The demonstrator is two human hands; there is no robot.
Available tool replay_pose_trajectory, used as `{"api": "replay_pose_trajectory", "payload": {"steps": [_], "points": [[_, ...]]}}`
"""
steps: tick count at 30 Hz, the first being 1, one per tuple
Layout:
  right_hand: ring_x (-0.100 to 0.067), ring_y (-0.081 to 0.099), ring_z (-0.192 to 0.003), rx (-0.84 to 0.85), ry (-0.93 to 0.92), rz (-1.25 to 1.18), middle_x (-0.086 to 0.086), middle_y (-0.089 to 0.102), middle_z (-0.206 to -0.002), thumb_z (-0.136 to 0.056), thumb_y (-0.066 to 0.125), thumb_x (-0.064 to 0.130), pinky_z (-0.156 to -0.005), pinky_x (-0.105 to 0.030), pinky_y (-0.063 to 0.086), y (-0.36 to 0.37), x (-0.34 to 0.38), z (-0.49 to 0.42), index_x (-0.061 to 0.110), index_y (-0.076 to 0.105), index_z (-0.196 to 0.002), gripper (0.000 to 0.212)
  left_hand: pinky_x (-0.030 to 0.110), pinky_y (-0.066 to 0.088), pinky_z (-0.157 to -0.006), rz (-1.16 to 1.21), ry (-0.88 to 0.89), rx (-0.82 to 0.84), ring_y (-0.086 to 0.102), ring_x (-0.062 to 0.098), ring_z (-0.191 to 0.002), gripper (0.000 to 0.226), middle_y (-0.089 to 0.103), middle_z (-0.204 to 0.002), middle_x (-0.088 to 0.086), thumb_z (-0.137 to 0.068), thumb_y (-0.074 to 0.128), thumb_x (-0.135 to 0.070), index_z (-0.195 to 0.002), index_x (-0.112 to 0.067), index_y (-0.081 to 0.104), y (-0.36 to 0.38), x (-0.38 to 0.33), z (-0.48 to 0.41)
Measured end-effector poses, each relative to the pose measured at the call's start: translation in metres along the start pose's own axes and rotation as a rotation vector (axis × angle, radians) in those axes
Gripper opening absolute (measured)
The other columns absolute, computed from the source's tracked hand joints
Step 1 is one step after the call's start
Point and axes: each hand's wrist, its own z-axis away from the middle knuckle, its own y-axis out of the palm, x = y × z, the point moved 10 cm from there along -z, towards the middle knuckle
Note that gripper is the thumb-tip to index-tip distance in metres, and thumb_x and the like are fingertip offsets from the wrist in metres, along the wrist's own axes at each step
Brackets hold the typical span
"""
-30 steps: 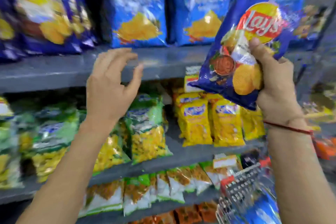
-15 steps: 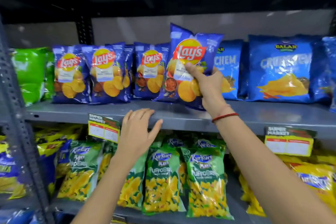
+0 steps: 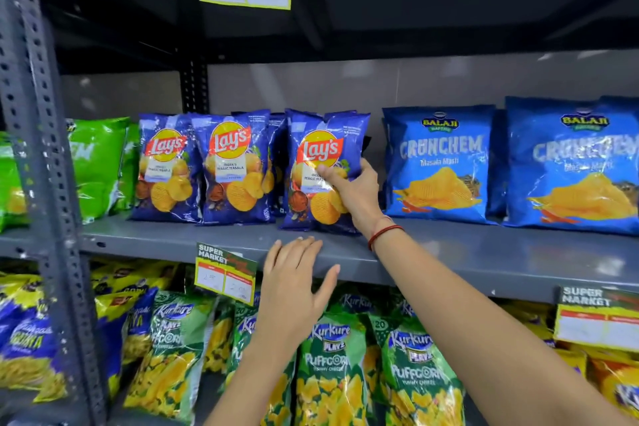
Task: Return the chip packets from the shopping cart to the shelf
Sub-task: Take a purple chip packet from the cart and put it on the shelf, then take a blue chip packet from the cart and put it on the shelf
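A dark blue Lay's chip packet (image 3: 320, 152) stands upright on the grey metal shelf (image 3: 449, 252), rightmost in a row of matching Lay's packets (image 3: 231, 166). My right hand (image 3: 356, 194) grips its lower right side, thumb across the front. My left hand (image 3: 294, 284) is open with fingers spread, its fingertips resting on the shelf's front edge just below that packet. The shopping cart is out of view.
Light blue Balaji Crunchem packets (image 3: 439, 162) stand to the right, green packets (image 3: 96, 162) to the left. Green Kurkure Puffcorn bags (image 3: 328, 367) fill the shelf below. Price tags (image 3: 224, 277) hang from shelf edges. A perforated steel upright (image 3: 38, 149) runs down the left.
My right hand has carried the Lay's packet down and back onto the shelf, into the row. My left hand has risen from below the shelf to its front edge.
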Motion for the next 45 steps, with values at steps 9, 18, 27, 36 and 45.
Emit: {"api": "replay_pose_trajectory", "payload": {"steps": [9, 18, 27, 36, 45], "points": [[-0.025, 0.058, -0.117, 0.018, 0.048, 0.199, -0.007, 0.064, -0.123, -0.067, 0.08, 0.046, -0.1, -0.043, 0.049, 0.002, -0.006, 0.006, 0.012, 0.052, -0.126, 0.074, 0.032, 0.014, -0.113, 0.012, 0.002, -0.017, 0.049, 0.016, -0.123, 0.055, 0.061, -0.126, 0.001, -0.087, 0.034, -0.051, -0.123, -0.015, 0.056, -0.001, 0.0, 0.001], [-0.011, 0.061, -0.082, -0.052, -0.039, 0.211, -0.008, 0.068, -0.098, -0.075, 0.075, 0.042, -0.067, -0.016, 0.046, -0.065, 0.019, 0.035, 0.021, 0.05, -0.105, 0.044, 0.038, 0.017, -0.114, 0.023, 0.001, -0.05, 0.05, 0.019, -0.123, 0.056, 0.062, -0.125, 0.003, -0.086, 0.034, -0.051, -0.119, -0.013, 0.058, -0.003, -0.003, 0.003], [-0.008, 0.06, -0.075, -0.294, -0.197, 0.231, 0.003, 0.065, -0.082, -0.081, 0.073, 0.018, -0.077, -0.037, 0.052, -0.243, 0.076, 0.149, 0.018, 0.06, -0.094, 0.018, 0.033, 0.037, -0.1, 0.369, 0.136, -0.146, 0.054, 0.023, -0.114, 0.032, 0.064, -0.116, 0.007, -0.089, 0.05, -0.03, -0.11, -0.01, 0.062, 0.032, -0.117, 0.045], [-0.005, 0.061, -0.074, -0.672, 0.076, 0.535, 0.007, 0.066, -0.079, -0.08, 0.073, 0.025, -0.064, -0.015, 0.048, -0.466, 0.024, 0.327, 0.025, 0.062, -0.089, 0.014, 0.033, 0.041, -0.096, 0.639, 0.333, 0.357, 0.057, 0.025, -0.107, 0.033, 0.065, -0.112, 0.011, -0.089, 0.049, -0.031, -0.107, -0.006, 0.063, 0.183, -0.29, 0.14], [-0.001, 0.058, -0.065, -0.919, 0.593, 0.682, -0.001, 0.063, -0.078, -0.081, 0.073, 0.015, -0.06, -0.008, 0.043, -0.608, -0.097, 0.526, 0.012, 0.061, -0.09, 0.016, 0.039, 0.042, -0.094, 0.709, 0.429, 0.914, 0.056, 0.031, -0.107, 0.026, 0.063, -0.111, 0.014, -0.087, 0.059, -0.019, -0.108, -0.005, 0.063, 0.326, -0.414, 0.292]]}}
